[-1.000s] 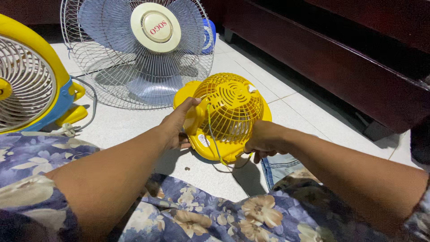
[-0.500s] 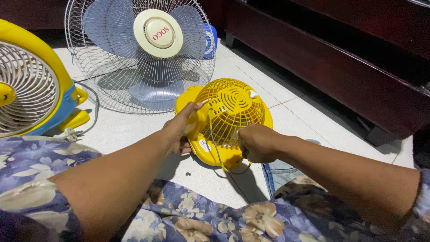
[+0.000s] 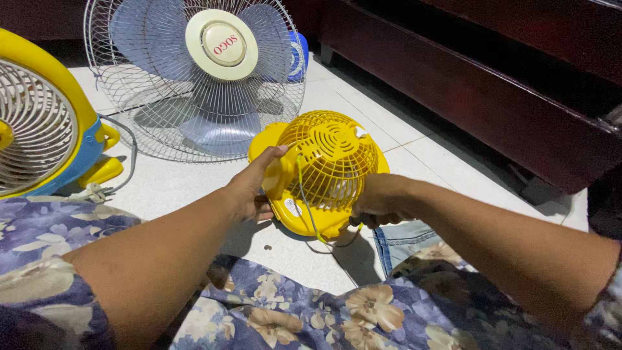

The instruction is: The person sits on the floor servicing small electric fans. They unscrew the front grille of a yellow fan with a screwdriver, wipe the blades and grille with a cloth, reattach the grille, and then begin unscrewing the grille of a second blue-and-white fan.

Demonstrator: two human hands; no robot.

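A small yellow fan [image 3: 327, 162] with a round grille lies on the white tiled floor, grille facing up towards me. My left hand [image 3: 251, 185] grips its left edge, thumb up on the housing. My right hand [image 3: 379, 201] is closed at the fan's lower right edge around a dark tool handle that barely shows under the fingers. A thin yellow-green cord [image 3: 310, 210] runs down across the grille and loops onto the floor.
A large fan with blue blades and a wire guard [image 3: 194, 71] stands behind. A yellow and blue fan [image 3: 45, 123] sits at the left with a white cord and plug [image 3: 91, 192]. Dark wooden furniture [image 3: 492, 84] runs along the right. Floral cloth [image 3: 272, 311] covers my lap.
The view has shifted slightly. My right hand has closed in on the fan's lower right edge; my left hand keeps its hold on the left side.
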